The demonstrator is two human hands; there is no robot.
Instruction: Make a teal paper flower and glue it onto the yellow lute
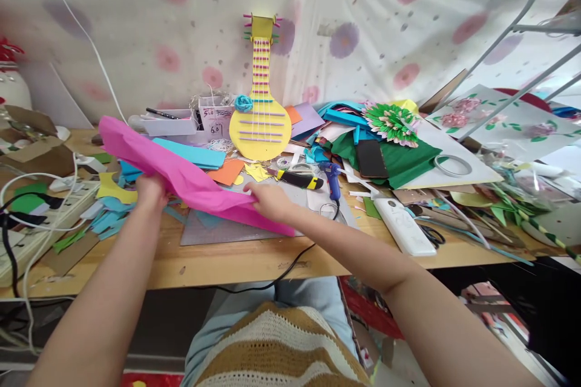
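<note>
A long folded sheet of bright pink paper [195, 181] stretches between my two hands above the front of the table, slanting down to the right. My left hand [153, 190] grips its lower edge near the left part, with some fingers hidden behind the paper. Near the right end, my right hand [269, 201] pinches the upper edge. Beneath the paper lies a grey board [200, 237]. Just beyond my right hand are a yellow and black utility knife [299, 179] and a blue glue gun [333, 181].
A yellow paper lute [260, 127] leans upright at the back. To the right lie a phone [371, 159], a white power bank [403, 227] and scissors [432, 236]. A power strip [68, 205] with cables sits at left. The glue gun's black cord [297, 259] crosses the front edge.
</note>
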